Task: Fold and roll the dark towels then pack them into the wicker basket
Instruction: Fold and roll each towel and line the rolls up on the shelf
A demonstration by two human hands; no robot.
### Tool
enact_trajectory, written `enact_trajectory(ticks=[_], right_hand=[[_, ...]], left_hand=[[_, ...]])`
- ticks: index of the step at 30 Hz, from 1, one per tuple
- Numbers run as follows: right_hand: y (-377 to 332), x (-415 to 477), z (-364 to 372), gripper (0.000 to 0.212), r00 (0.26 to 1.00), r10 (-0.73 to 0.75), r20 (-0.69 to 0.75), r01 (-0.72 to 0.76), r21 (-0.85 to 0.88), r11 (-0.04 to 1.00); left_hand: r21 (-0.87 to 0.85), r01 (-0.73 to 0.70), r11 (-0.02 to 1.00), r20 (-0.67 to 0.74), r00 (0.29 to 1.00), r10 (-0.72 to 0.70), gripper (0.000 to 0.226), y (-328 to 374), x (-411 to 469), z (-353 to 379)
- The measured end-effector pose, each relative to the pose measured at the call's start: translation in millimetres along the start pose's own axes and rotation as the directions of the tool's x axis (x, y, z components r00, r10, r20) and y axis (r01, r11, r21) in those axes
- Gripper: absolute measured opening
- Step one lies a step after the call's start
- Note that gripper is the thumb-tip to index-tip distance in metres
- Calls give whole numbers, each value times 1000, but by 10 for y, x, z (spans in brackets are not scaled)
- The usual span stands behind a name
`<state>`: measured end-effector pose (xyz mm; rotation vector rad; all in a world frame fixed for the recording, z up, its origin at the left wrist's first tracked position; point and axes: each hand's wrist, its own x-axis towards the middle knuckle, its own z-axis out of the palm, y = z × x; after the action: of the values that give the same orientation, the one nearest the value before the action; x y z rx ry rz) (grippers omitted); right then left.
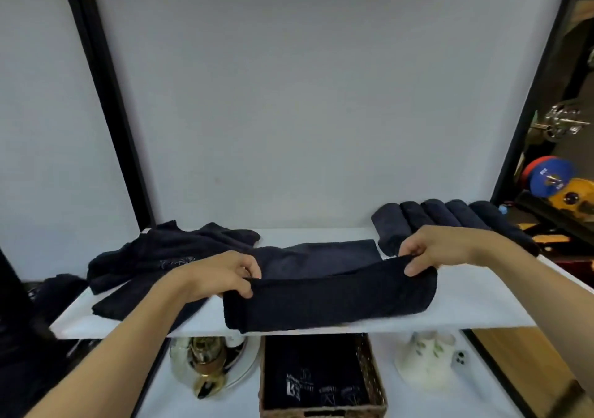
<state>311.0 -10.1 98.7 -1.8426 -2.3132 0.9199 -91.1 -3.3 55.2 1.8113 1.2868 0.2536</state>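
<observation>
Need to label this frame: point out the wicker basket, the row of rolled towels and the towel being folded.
wicker basket [374,382]: head view, its right woven wall.
rolled towels [432,217]: head view, top of the middle roll.
towel being folded [328,305]: head view, front folded layer.

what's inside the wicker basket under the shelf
The wicker basket holds dark fabric with pale printed marks. The white shelf covers its far end.

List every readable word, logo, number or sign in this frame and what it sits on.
No text reads clearly.
Dark cloth in the wicker basket: pale printed marks, too blurred to read.
Blue disc at right: white marks, too small to read.
Unfolded towel pile: faint pale pattern, not legible.
Towel held by both hands: no visible print.
</observation>
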Motion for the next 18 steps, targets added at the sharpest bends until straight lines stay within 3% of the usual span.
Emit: enact_trajectory(ticks=[3,5,7,10,13,18], right_hand=[[22,-68,50,15,998,-11,-56,12,17,1000],[-54,-88,-52,8,968,-48,-245,32,-68,997],[-169,-84,-221,5,895,-106,-433,75,-88,993],[-356,-67,-519,6,770,-152,-620,191,-4,982],[-527,-75,-839,8,642,-168,-748,287,32,957],[-664,-85,-1337,8,449,-174,-876,407,28,913]], left_hand=[[93,-3,996,-36,999,6,6,-53,-44,65],[123,-29,992,-172,984,50,18,4,-45,-27],[81,-50,995,-324,943,74,17,123,-28,-201],[-7,-160,987,-528,839,132,10,425,-16,-502],[-119,-368,922,-708,683,181,8,798,-49,-764],[-36,-493,869,-821,510,255,2,1330,-133,-1170]])
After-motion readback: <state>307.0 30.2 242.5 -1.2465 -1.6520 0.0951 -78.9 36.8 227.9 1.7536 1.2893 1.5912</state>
